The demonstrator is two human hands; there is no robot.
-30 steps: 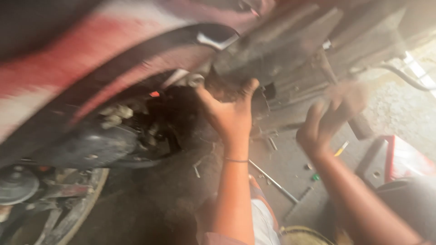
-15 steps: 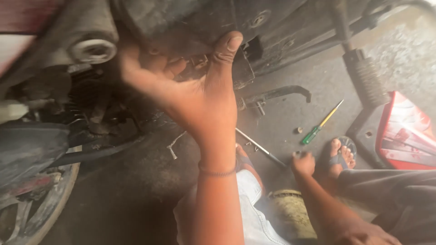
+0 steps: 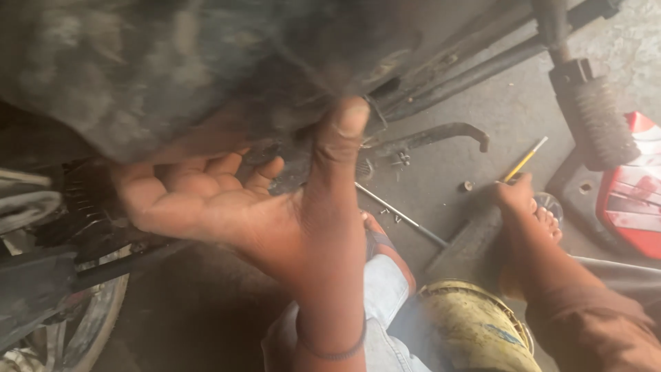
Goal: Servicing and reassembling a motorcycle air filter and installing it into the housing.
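Clearly mid-job, by the look of it: grimy motorcycle underside (image 3: pixel 172 69) fills the top of the view, still crusted with dirt, with loose hardware scattered on the concrete floor (image 3: pixel 482 89). Seems opened up rather than closed; nothing in view confirms any part freshly fitted or removed.

Largest to smallest:
- Spoked wheel (image 3: pixel 96 324) at lower left, partly cut off.
- Red panel (image 3: pixel 637 193) flat on the floor at far right.
- Yellow tin (image 3: pixel 475 331) beside the knee, bottom centre.
- Ribbed footpeg (image 3: pixel 595 120) hanging at upper right.
- Left hand (image 3: pixel 234 207) spread open, palm up, fingers tucked under the dirty casing, thumb pressed up against its edge; touching, not clamped on anything.
- Curved black lever (image 3: pixel 427 134) just right of that thumb.
- Right hand (image 3: pixel 516 196) down at the floor, well apart from the bike, fingers bunched at the lower end of the yellow-handled screwdriver (image 3: pixel 525 160); cannot tell if actually gripping it.
- Thin metal rod (image 3: pixel 403 217) lying between both hands.
- Small nut (image 3: pixel 468 186) near the screwdriver, untouched.
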